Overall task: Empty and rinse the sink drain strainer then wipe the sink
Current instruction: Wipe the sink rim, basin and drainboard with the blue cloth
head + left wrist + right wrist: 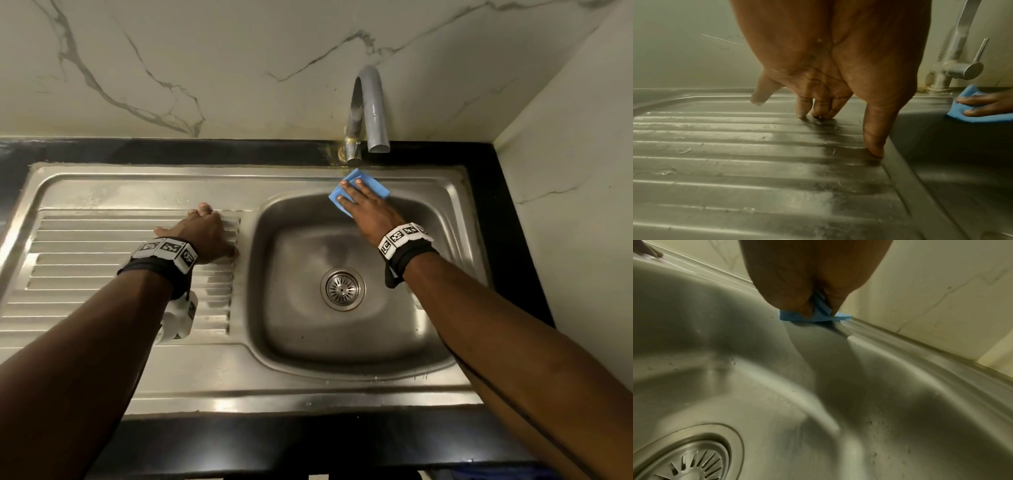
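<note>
The round metal drain strainer (343, 288) sits in the drain at the bottom of the steel sink bowl (294, 335); it also shows in the right wrist view (690, 462). My right hand (359, 202) lies flat with straight fingers on a folded blue cloth (371, 186), pressing it against the bowl's back rim just below the tap. The cloth (818, 316) pokes out under the palm. My left hand (219, 233) holds nothing; its fingertips (803, 112) and thumb rest on the ribbed drainboard (102, 260) next to the bowl's left edge.
A grey gooseneck tap (371, 102) with a side lever (962, 69) stands behind the bowl; no water is running. Marble wall behind and to the right. A black countertop (507, 212) frames the sink. Water drops lie on the drainboard.
</note>
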Motion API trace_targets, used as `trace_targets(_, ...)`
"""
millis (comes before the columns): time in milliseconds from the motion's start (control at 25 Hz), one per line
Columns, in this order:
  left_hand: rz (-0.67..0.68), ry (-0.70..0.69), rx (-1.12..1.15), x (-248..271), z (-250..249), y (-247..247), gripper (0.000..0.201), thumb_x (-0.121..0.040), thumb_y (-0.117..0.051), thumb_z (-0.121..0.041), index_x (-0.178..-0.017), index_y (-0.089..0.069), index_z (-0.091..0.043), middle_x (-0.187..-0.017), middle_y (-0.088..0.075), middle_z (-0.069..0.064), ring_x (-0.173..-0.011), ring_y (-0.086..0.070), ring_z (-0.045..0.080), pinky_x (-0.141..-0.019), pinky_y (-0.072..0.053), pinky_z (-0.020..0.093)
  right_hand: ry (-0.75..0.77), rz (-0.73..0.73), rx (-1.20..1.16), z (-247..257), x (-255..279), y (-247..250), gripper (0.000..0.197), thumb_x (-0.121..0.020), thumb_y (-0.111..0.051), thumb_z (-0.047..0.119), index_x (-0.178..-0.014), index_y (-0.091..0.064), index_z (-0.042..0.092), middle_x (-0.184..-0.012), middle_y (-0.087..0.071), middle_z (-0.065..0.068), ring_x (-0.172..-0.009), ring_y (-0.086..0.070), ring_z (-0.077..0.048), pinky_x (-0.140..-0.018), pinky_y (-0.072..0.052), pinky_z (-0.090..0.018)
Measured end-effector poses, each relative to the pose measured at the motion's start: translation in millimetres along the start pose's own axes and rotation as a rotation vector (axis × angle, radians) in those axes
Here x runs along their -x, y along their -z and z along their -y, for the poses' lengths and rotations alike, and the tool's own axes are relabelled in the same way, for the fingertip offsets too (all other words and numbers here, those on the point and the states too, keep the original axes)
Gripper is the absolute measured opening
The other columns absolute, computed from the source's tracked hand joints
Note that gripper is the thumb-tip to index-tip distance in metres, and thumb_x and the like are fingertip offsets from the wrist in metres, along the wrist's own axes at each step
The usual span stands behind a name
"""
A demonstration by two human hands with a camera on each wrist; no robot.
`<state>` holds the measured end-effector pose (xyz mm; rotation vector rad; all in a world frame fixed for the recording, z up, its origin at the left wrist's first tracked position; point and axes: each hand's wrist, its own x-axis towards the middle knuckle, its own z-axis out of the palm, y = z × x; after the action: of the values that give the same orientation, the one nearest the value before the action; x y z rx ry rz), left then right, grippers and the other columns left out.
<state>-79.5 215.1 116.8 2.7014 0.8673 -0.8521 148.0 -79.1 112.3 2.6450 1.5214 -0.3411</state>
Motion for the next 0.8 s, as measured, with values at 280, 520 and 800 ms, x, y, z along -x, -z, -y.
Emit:
trace_targets(280, -0.014, 0.004, -0.024, -25.7, 17.6, -18.7, 0.133, -0.043, -0.04, -0.109, -0.149, -0.044, -0.028, -0.149, -0.04, 0.008, -0.132, -0.05, 0.038, -0.101, -0.046, 0.071, -0.181, -0.086, -0.101, -45.1, 26.9, -21.4, 0.071, -0.09, -0.049, -0.01, -0.154, -0.032, 0.016, -0.166, -0.012, -0.006, -0.152, -0.009, -0.035, -0.122, -0.02, -0.049)
trace_targets(520, -0.039, -0.005, 0.049, 2.5, 1.6, -2.1, 0.119, -0.047, -0.051, -0.093, -0.144, -0.047, -0.023, -0.151, -0.032, 0.007, -0.136, -0.046, 0.04, -0.102, -0.043, 0.074, -0.543, -0.22, -0.266, -27.3, 31.6, -18.6, 0.063, -0.092, -0.048, -0.002, -0.152, -0.033, 0.008, -0.162, -0.016, -0.023, -0.149, -0.017, -0.042, -0.115, -0.032, -0.051)
trace_targets(800, -0.016, 0.015, 0.107, 23.2, -12.9, 9.0, 0.088, -0.078, -0.074, -0.064, -0.148, -0.041, -0.022, -0.164, -0.022, 0.002, -0.149, -0.033, 0.036, -0.105, -0.032, 0.08, -0.551, -0.202, -0.426, 56.2, -3.6, -5.7, 0.066, -0.093, -0.047, 0.004, -0.155, -0.025, 0.01, -0.159, -0.013, -0.031, -0.146, -0.022, -0.046, -0.114, -0.035, -0.049)
